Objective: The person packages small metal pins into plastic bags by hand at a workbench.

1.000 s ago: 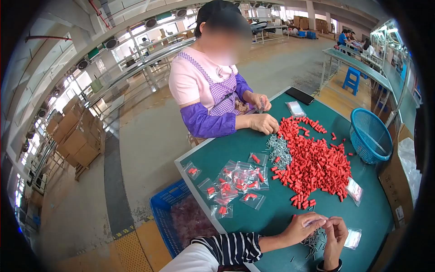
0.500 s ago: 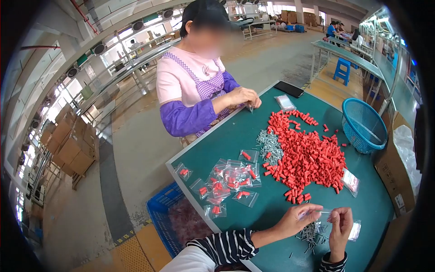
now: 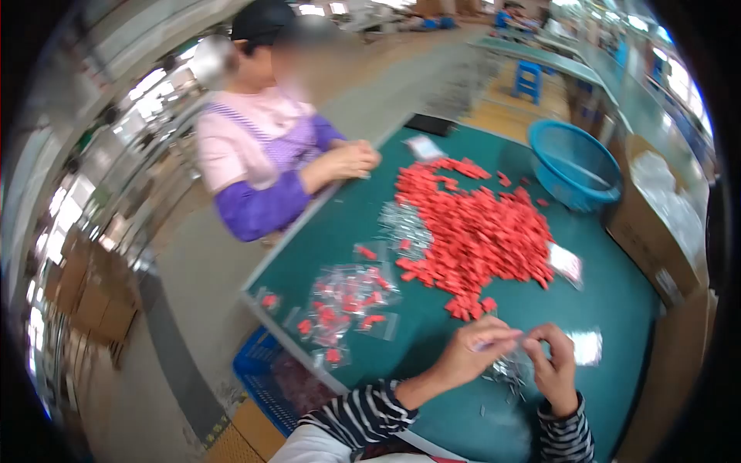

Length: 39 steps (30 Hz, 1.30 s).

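Near the front of the green table, my left hand (image 3: pixel 468 353) has its fingers closed on a small clear plastic bag. My right hand (image 3: pixel 553 361) pinches close beside it, at the bag's edge; blur hides what its fingertips hold. Under and between both hands lies a small pile of metal screws (image 3: pixel 509 372). Beyond them spreads a large heap of red plastic tubes (image 3: pixel 482 231), with a second pile of screws (image 3: pixel 404 228) at its left side. Filled clear bags with red tubes (image 3: pixel 347 301) lie in a group to the left.
Across the table a person (image 3: pixel 262 147) in purple sleeves holds both hands together. A blue basket (image 3: pixel 575 166), cardboard box (image 3: pixel 656 224), black phone (image 3: pixel 430 125) and stacks of empty bags (image 3: pixel 585 347) sit around the table (image 3: pixel 610 309). A blue crate (image 3: pixel 262 374) stands below the left edge.
The view has swung right, so the table and heap appear further left. My hands have drawn closer together since half a second ago. The other person's hands have come together.
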{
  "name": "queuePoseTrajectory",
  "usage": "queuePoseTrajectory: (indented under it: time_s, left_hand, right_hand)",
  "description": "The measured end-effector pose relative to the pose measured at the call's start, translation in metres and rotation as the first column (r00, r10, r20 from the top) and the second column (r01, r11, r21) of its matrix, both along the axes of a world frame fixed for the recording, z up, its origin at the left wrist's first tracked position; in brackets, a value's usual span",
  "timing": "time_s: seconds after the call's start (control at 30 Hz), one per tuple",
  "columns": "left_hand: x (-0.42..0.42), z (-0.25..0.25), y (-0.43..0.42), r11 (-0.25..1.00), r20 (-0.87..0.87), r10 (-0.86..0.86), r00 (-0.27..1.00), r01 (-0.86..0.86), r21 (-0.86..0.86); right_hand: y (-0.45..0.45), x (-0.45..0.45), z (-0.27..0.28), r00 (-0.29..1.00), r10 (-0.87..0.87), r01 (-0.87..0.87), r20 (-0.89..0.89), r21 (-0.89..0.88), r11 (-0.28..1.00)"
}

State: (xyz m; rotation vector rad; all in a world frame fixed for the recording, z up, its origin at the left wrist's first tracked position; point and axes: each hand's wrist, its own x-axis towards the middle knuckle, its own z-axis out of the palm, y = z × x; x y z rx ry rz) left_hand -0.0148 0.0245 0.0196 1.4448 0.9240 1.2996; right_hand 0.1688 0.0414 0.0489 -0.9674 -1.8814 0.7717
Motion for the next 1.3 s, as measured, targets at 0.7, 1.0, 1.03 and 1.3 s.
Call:
queuePoseTrajectory:
  time_s: [0.7,1.0,1.03,1.3]
  left_hand:
    - [-0.003,-0.005,-0.001,0.988,-0.182,0.089,0.979,-0.064,0.142]
    - [-0.001,0.003,0.002,0.997,-0.087,0.065,0.994,-0.061,0.055]
    - [-0.003,0.002,0.003,0.997,-0.079,0.058,0.995,-0.053,0.064]
    - [0.0,-0.008,0.006,0.998,0.104,0.033,0.994,-0.027,-0.061]
  right_hand:
    - [0.005,0.01,-0.001,0.968,0.245,-0.249,-0.048,-0.179,0.952]
    - [0.007,0.016,0.0,0.981,0.14,-0.163,-0.138,-0.171,0.972]
    - [0.01,0.018,0.0,0.985,0.136,-0.147,-0.11,-0.1,0.984]
    - [0.01,0.063,0.009,0.983,-0.051,0.084,0.176,-0.19,0.978]
